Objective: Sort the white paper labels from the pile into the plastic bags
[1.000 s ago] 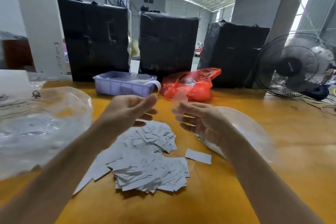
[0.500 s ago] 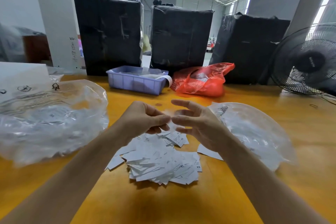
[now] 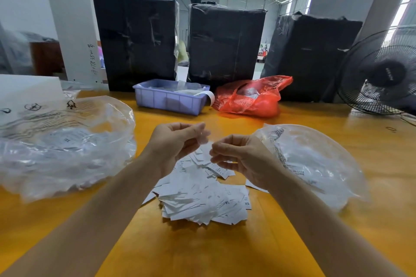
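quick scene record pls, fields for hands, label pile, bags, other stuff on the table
left hand: raised over the pile, fingers curled, pinching something small and blurred
right hand: raised beside it, fingers curled; held item unclear
label pile: white labels heaped on the yellow table, size marks XL and XS visible
left plastic bag: clear, crumpled
right plastic bag: clear, crumpled
behind: purple tray, red bag, fan

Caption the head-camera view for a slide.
Both hands, left and right, raised over a pile of white labels on a yellow table, clear plastic bags on each side.
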The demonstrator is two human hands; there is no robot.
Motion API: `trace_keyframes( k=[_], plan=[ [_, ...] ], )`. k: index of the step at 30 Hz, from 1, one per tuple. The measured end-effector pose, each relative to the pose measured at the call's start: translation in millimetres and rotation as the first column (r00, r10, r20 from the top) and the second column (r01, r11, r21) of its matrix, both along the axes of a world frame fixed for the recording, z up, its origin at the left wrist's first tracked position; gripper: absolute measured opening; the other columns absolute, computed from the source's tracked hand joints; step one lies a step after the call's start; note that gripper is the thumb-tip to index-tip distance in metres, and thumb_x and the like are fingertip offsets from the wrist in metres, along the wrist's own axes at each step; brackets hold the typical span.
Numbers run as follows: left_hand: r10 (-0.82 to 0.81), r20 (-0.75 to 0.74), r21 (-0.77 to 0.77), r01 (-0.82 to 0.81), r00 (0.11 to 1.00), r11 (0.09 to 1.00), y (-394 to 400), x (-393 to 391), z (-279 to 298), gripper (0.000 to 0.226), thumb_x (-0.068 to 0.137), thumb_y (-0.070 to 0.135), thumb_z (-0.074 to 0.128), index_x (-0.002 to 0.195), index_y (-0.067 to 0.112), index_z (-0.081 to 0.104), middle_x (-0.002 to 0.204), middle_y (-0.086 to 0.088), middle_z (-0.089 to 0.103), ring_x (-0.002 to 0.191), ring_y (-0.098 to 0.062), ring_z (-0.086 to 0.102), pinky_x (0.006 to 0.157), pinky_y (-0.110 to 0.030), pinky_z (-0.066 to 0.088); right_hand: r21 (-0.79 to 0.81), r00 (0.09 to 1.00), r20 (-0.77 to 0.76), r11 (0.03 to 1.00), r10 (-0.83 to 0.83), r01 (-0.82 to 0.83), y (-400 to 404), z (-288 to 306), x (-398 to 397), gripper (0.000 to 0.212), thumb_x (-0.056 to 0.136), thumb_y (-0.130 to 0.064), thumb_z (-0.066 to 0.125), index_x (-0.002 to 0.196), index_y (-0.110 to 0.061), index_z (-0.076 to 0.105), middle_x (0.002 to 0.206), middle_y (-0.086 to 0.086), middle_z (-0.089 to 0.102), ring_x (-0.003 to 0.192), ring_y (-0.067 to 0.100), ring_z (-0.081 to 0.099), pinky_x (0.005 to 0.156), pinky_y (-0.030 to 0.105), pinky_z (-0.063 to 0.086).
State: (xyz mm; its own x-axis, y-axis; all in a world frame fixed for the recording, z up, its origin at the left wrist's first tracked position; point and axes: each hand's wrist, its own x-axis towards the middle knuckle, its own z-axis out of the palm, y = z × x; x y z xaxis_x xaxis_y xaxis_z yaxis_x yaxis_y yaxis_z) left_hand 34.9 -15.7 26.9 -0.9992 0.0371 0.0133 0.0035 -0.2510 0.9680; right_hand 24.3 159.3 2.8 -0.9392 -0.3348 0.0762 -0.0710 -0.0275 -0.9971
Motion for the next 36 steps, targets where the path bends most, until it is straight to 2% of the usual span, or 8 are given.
trace_keyframes(
  k=[3, 6, 9, 12, 18, 23, 31, 36],
  plan=[
    [0.086, 0.011, 0.124, -0.087, 0.996, 0.988, -3.0, -3.8, -0.7, 0.01, 0.081, 0.005, 0.067, 0.088, 0.002, 0.061, 0.075, -0.01, 0.074, 0.067, -0.017, 0.072, 0.06, -0.021, 0.058, 0.194, 0.952, -0.217, 0.947, -0.214, 0.257, -3.6, -11.0, -6.9, 0.002, 0.085, -0.01, 0.068, 0.087, -0.009, 0.067, 0.081, 0.006, 0.072, 0.073, 0.017, 0.068, 0.071, 0.029, 0.054],
    [0.183, -0.031, 0.039, -0.182, 0.983, 0.983, -10.3, -7.9, -2.8, 0.01, 0.082, 0.002, 0.068, 0.09, 0.003, 0.062, 0.068, -0.006, 0.073, 0.061, -0.012, 0.07, 0.059, -0.018, 0.057, 0.55, 0.814, -0.557, 0.661, -0.166, 0.511, -1.1, -30.3, -16.7, 0.024, 0.089, -0.016, 0.063, 0.111, -0.005, 0.065, 0.105, 0.008, 0.069, 0.096, 0.02, 0.065, 0.086, 0.031, 0.051],
    [0.222, -0.054, -0.061, -0.225, 0.974, 0.972, -11.1, -10.9, -9.5, 0.011, 0.08, 0.008, 0.072, 0.088, 0.006, 0.065, 0.066, -0.002, 0.072, 0.056, -0.008, 0.064, 0.053, -0.013, 0.051, 0.743, 0.879, -0.474, 0.51, -0.055, 0.433, -0.4, -47.2, -19.4, 0.052, 0.086, -0.038, 0.066, 0.127, -0.009, 0.056, 0.127, 0.005, 0.06, 0.117, 0.02, 0.054, 0.094, 0.029, 0.043],
    [0.242, -0.061, -0.17, -0.249, 0.968, 0.953, -9.5, -12.9, -16.1, 0.015, 0.075, 0.015, 0.077, 0.086, 0.007, 0.069, 0.068, -0.001, 0.069, 0.058, -0.008, 0.056, 0.057, -0.016, 0.047, 0.758, 0.873, -0.482, 0.468, -0.069, 0.455, -1.1, -51.4, -21.8, 0.041, 0.078, -0.048, 0.071, 0.1, -0.014, 0.066, 0.1, 0.0, 0.067, 0.091, 0.019, 0.059, 0.073, 0.031, 0.043],
    [0.237, -0.049, -0.257, -0.241, 0.97, 0.936, -11.1, -13.3, -21.1, 0.018, 0.067, 0.016, 0.082, 0.079, 0.01, 0.069, 0.063, 0.002, 0.064, 0.056, -0.009, 0.05, 0.059, -0.023, 0.041, 0.717, 0.893, -0.41, 0.539, -0.187, 0.442, 0.9, -49.8, -22.8, 0.064, 0.067, -0.042, 0.082, 0.12, -0.014, 0.062, 0.11, 0.0, 0.065, 0.099, 0.015, 0.059, 0.088, 0.036, 0.049],
    [0.174, -0.025, -0.247, -0.174, 0.985, 0.953, -9.8, -13.3, -23.6, 0.021, 0.065, 0.018, 0.082, 0.078, 0.006, 0.071, 0.061, 0.0, 0.066, 0.056, -0.011, 0.055, 0.059, -0.022, 0.046, 0.689, 0.902, -0.361, 0.585, -0.236, 0.428, 6.0, -48.1, -24.5, 0.03, 0.068, -0.03, 0.084, 0.086, -0.012, 0.067, 0.074, -0.003, 0.061, 0.074, 0.018, 0.06, 0.07, 0.035, 0.051],
    [0.034, -0.032, -0.239, -0.041, 0.999, 0.97, -4.7, -10.2, -25.4, 0.01, 0.073, 0.008, 0.076, 0.078, 0.002, 0.07, 0.071, -0.009, 0.074, 0.057, -0.014, 0.068, 0.059, -0.019, 0.055, 0.657, 0.909, -0.268, 0.63, -0.318, 0.414, 21.9, -26.8, -19.1, 0.02, 0.075, -0.018, 0.08, 0.068, -0.007, 0.064, 0.059, 0.004, 0.061, 0.053, 0.014, 0.058, 0.049, 0.028, 0.046],
    [-0.036, -0.063, -0.323, 0.013, 0.997, 0.946, -0.1, -7.6, -24.2, 0.006, 0.076, 0.004, 0.075, 0.071, 0.005, 0.072, 0.07, -0.011, 0.073, 0.059, -0.013, 0.068, 0.06, -0.019, 0.057, -0.037, 0.953, -0.007, 0.953, -0.303, 0.302, 18.2, 13.2, -6.3, 0.015, 0.076, 0.001, 0.071, 0.086, 0.0, 0.06, 0.068, 0.01, 0.067, 0.055, 0.014, 0.066, 0.053, 0.019, 0.052]
  ],
)
